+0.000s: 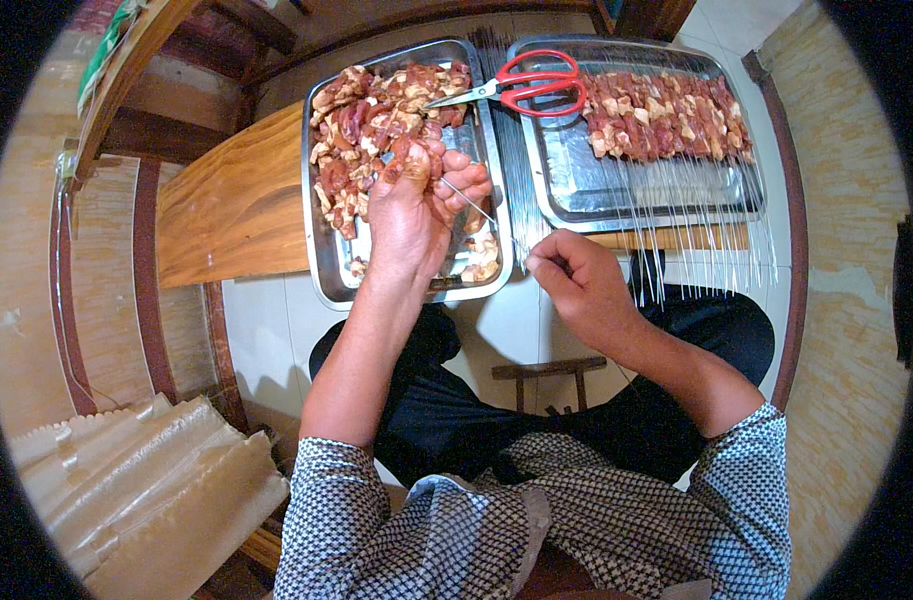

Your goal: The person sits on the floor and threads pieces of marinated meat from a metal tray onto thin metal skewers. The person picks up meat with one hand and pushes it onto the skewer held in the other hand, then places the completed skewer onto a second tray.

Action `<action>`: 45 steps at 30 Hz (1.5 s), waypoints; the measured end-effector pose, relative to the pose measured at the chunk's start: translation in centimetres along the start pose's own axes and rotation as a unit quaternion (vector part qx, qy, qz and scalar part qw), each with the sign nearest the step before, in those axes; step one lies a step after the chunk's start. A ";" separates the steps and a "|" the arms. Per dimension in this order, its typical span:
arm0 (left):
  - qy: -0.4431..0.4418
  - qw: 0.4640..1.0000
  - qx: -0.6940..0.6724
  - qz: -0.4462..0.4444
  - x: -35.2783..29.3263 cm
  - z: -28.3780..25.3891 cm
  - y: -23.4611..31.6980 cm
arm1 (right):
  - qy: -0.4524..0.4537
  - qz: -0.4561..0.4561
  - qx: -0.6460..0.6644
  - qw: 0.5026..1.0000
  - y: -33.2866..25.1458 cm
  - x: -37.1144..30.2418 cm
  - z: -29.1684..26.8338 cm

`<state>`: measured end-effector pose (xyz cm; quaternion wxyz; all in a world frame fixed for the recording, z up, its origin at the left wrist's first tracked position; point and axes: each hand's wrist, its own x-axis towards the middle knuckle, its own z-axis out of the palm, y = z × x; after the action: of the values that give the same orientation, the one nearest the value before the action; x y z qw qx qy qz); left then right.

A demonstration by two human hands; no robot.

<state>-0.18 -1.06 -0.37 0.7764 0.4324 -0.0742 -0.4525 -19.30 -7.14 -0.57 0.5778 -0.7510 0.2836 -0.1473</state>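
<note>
My left hand (413,205) is over the left metal tray (314,255), closed on a piece of raw meat (404,158) held at the fingertips. A thin metal skewer (468,203) runs from my right hand (579,285) up to the fingers of my left hand. Its far tip is hidden there. The fingers of my right hand are pinched round the near end, beside the tray's right rim. Chunks of raw meat (351,100) fill the tray's far part, with a few bits (483,258) near its lower right corner.
Red-handled scissors (541,82) lie across the gap between the trays. Loaded meat skewers (666,118) lie in a row in the right tray (566,215), handles over its near rim. Bare skewers (518,190) lie between the trays. A wooden board (231,205) supports them; a small stool (548,370) stands below.
</note>
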 end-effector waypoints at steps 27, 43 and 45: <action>-0.039 0.996 -0.022 -0.072 -0.7 1.0 -0.9 | 0.050 -0.066 -0.031 0.996 0.2 0.7 0.8; -0.045 0.996 -0.059 -0.051 0.6 -0.2 -0.1 | 0.039 -0.121 -0.065 0.990 1.0 0.0 0.6; -0.036 0.997 -0.047 -0.045 0.5 -0.1 0.1 | 0.046 -0.144 -0.083 0.985 1.1 0.4 0.5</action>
<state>0.20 -1.42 -0.50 0.7716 0.3817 -0.0614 -0.5052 -18.99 -7.19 -1.80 0.4728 -0.8215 0.2104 -0.2394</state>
